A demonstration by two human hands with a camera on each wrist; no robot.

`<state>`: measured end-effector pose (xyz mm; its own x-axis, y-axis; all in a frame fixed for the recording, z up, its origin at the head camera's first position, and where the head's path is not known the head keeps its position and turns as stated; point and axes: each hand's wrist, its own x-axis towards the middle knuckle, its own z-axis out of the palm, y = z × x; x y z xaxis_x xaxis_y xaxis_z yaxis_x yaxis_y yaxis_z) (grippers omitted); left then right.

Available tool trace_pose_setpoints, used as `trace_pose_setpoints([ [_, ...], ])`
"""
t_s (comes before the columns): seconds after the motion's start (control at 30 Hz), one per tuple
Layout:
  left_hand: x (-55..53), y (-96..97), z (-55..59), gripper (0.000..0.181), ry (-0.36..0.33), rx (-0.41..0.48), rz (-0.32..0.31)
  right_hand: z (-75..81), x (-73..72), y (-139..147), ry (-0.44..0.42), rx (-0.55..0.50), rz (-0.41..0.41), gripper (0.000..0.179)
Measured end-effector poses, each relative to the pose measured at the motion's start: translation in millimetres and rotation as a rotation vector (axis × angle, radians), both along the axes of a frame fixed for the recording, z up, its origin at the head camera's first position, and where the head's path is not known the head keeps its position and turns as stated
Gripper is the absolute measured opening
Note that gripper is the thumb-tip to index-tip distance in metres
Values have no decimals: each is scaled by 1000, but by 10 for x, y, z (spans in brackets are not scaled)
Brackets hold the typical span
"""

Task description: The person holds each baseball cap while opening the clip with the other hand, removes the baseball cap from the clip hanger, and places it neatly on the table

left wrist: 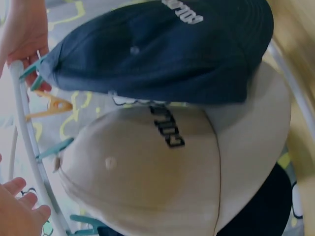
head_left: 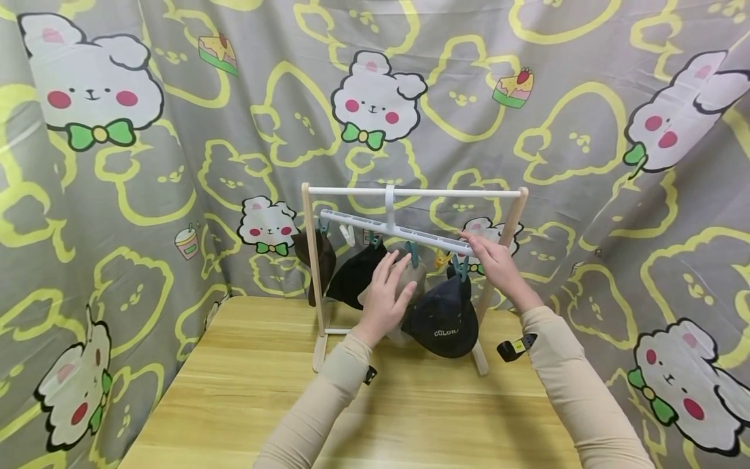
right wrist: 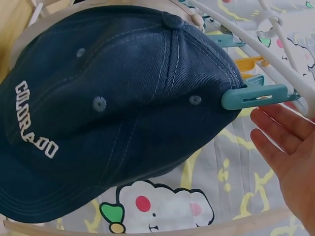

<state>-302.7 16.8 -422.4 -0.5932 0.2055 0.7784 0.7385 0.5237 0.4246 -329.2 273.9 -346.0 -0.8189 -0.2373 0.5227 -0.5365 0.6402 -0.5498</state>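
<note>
A white clip hanger (head_left: 404, 232) hangs by its hook from a rack's rail, its right end tilted down. My right hand (head_left: 498, 264) holds that end, beside the teal clip (right wrist: 261, 96) that grips a navy cap (right wrist: 123, 98) lettered COLORADO. In front of the beige cap (left wrist: 142, 162) and close to it, my left hand (head_left: 383, 303) has its fingers spread and holds nothing. Behind these hang a black cap (head_left: 354, 277) and, at the far left end, a dark brown cap (head_left: 325, 257). My left hand partly hides the beige cap in the head view.
The rack has a white top rail (head_left: 457, 193) and wooden side posts (head_left: 315, 273), and stands on a wooden table (head_left: 246, 391). A yellow clip (head_left: 441, 260) and a white clip (head_left: 347, 235) hang from the hanger with no cap. A patterned curtain (head_left: 263, 39) surrounds the table.
</note>
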Motion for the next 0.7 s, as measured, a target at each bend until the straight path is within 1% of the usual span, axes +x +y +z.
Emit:
trace_pose_setpoints([
  [0.13, 41, 86, -25, 56, -25, 1, -21, -11, -5, -24, -27, -36, -7, 47],
  [0.23, 74, 143, -48, 59, -57, -3, -35, -19, -10, -39, -58, -64, -7, 47],
  [0.37, 108, 205, -91, 55, -112, 8, -53, -26, -17, -56, -94, -89, 8, 46],
  [0.5, 141, 258, -149, 53, -155, 25, -77, -22, -16, -80, -90, -88, 7, 42],
  [0.57, 160, 281, -175, 53, -172, 39, -93, 4, 9, -104, -86, -99, 18, 41],
  [0.7, 181, 321, -228, 52, -199, 56, -100, 124, 137, -192, -94, -127, 58, 40],
])
